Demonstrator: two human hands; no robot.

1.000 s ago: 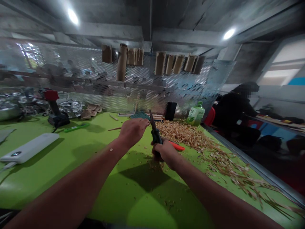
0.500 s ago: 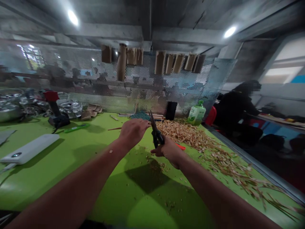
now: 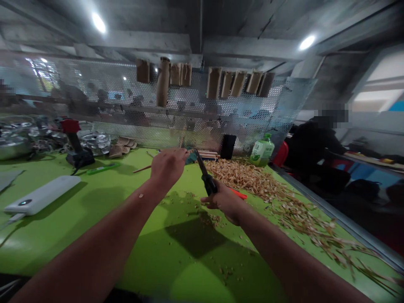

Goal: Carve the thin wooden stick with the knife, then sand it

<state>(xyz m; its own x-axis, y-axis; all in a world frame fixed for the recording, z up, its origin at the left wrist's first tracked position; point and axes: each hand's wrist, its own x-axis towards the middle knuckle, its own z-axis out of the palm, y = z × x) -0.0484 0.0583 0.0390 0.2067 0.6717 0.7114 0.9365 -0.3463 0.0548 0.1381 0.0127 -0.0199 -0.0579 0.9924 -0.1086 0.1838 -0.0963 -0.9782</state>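
Observation:
Near the middle of the green table [image 3: 104,235], my left hand [image 3: 168,166] is closed round a thin brown stick [image 3: 142,169]. One length sticks out to the left of the fist, and a short end shows past the fingertips. My right hand [image 3: 222,200] grips black-handled shears [image 3: 208,181], their dark blades together and pointing up and away. The blade tips are close to the stick's right end; whether they touch, I cannot tell. Small pale chips [image 3: 214,219] lie on the tabletop below my hands.
A heap of wood shavings [image 3: 252,176] spreads along the right side. Behind it stand a green bottle [image 3: 262,150] and a black upright object [image 3: 227,146]. An orange-red tool [image 3: 238,193] lies beside my right hand. Leftward are a white power bank [image 3: 47,195] and a red-and-black power tool [image 3: 75,143]. A person [image 3: 315,143] sits right.
The shears' blades and handles have closed together. My left hand has moved a little left, away from the blades, with the stick in it.

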